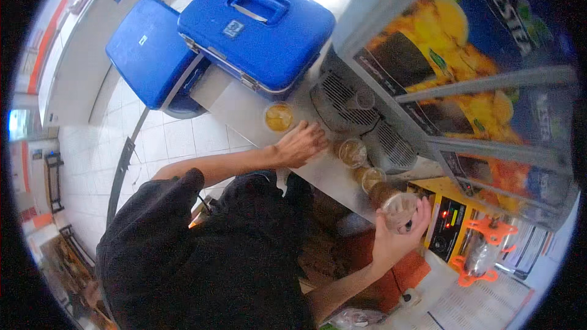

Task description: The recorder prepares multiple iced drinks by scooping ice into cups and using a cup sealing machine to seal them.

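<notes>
My left hand [302, 144] is over the pale counter [234, 110], its fingers curled and blurred; whether it holds something small cannot be told. Just beyond it stands a clear cup of amber drink [279, 117]. My right hand [401, 238] is wrapped around a clear plastic cup [400, 211], with something brown showing beside or inside it. Two more clear cups, one [352, 152] and another [373, 178], stand in a row between my hands. A further clear cup or rim [365, 100] rests on the grey slatted drip tray [344, 101].
Two blue coolers, one large [257, 27] and one [146, 50] behind it, stand at the upper left. A drink dispenser with printed fruit panels [458, 55] rises at the right. Near my right hand are a yellow and black box [445, 224] and an orange plastic clamp-like part [493, 229].
</notes>
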Motion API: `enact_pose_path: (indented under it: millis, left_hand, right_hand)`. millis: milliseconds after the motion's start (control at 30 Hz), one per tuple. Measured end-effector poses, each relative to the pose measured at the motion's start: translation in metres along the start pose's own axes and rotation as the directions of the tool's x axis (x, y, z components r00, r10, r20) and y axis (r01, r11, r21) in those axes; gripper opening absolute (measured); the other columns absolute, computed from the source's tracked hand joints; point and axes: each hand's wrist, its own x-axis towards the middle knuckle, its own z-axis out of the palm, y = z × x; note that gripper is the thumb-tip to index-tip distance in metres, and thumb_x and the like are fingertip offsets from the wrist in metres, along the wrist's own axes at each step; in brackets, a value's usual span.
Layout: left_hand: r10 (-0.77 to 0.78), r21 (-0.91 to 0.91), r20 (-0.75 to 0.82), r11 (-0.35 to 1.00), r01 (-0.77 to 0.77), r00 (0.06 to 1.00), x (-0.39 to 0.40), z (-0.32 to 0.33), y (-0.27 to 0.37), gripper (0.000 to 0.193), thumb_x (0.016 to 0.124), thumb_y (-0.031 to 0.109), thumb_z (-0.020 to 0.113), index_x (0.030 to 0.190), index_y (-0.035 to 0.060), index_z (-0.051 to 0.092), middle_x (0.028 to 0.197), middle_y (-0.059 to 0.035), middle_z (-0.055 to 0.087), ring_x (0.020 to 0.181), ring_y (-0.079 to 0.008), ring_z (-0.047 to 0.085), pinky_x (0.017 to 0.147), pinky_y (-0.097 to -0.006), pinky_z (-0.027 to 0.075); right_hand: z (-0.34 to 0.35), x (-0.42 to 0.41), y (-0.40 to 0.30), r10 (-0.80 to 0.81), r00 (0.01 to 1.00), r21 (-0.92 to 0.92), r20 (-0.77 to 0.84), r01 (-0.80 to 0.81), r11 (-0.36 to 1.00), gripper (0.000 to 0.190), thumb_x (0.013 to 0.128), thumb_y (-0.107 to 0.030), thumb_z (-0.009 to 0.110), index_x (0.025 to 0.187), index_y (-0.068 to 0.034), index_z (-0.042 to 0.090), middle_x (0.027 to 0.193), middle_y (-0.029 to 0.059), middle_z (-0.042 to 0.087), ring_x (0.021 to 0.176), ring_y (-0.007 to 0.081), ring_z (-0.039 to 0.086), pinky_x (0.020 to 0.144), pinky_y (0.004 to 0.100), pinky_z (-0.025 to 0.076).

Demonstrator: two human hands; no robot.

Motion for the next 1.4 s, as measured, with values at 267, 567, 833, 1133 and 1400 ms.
enact_pose_path:
  millis: [267, 567, 833, 1133, 1400]
  left_hand:
    - [-0.456, -0.693, -0.055, 0.658, 0.295, 0.888, -0.106, -0.087, 0.004, 0.064, 0.07, 0.024, 0.083, 0.125, 0.0049, 0.057, 0.116, -0.0205, 0.056, 0.1, -0.0379, 0.064, 0.084, -0.0482, 0.054]
    - [-0.663, -0.372, -0.449, 0.749, 0.549, 0.6, -0.154, -0.017, -0.141, 0.067, 0.067, 0.01, 0.082, 0.129, 0.0035, 0.058, 0.119, -0.0206, 0.058, 0.104, -0.0424, 0.059, 0.089, -0.0462, 0.051]
    - [-0.744, -0.476, -0.365, 0.666, 0.575, 0.56, -0.159, -0.004, -0.192, 0.084, 0.067, 0.022, 0.09, 0.139, 0.0046, 0.05, 0.123, -0.0212, 0.057, 0.114, -0.0412, 0.056, 0.094, -0.0468, 0.047]
    - [-0.742, -0.638, -0.357, 0.638, 0.432, 0.567, -0.191, 0.027, -0.182, 0.116, 0.058, 0.003, 0.092, 0.154, 0.0031, 0.026, 0.15, -0.0253, 0.04, 0.137, -0.0415, 0.042, 0.112, -0.0461, 0.038]
    - [-0.752, 0.127, 0.532, 0.525, 0.842, 0.389, -0.233, -0.001, -0.098, 0.098, 0.071, 0.056, 0.082, 0.147, 0.0084, 0.043, 0.135, -0.0251, 0.057, 0.122, -0.0411, 0.057, 0.1, -0.0485, 0.049]
  right_hand:
    - [0.066, -0.017, -0.058, -0.229, 0.876, 0.085, 0.424, 0.213, 0.973, 0.081, 0.058, -0.007, 0.084, 0.133, -0.005, 0.054, 0.132, 0.0157, 0.057, 0.12, 0.032, 0.057, 0.102, 0.0423, 0.047]
    - [0.295, -0.064, -0.043, -0.67, 0.498, 0.278, 0.55, 0.648, 0.709, 0.062, 0.064, -0.007, 0.077, 0.122, -0.008, 0.056, 0.138, 0.0175, 0.048, 0.128, 0.0411, 0.046, 0.107, 0.0496, 0.042]
    - [0.383, -0.084, -0.025, -0.525, 0.688, 0.189, 0.501, 0.506, 0.842, 0.069, 0.065, -0.007, 0.079, 0.127, -0.005, 0.05, 0.139, 0.0252, 0.041, 0.124, 0.0445, 0.045, 0.105, 0.0514, 0.041]
    - [0.301, -0.078, -0.041, -0.495, 0.811, 0.212, 0.313, 0.449, 0.868, 0.065, 0.073, -0.017, 0.082, 0.13, -0.005, 0.053, 0.138, 0.023, 0.047, 0.128, 0.041, 0.049, 0.105, 0.0482, 0.044]
    - [0.071, 0.03, 0.106, -0.162, 0.968, -0.548, 0.193, 0.244, 0.8, 0.085, 0.069, -0.009, 0.081, 0.144, -0.01, 0.041, 0.13, 0.0211, 0.053, 0.122, 0.0441, 0.052, 0.104, 0.049, 0.044]
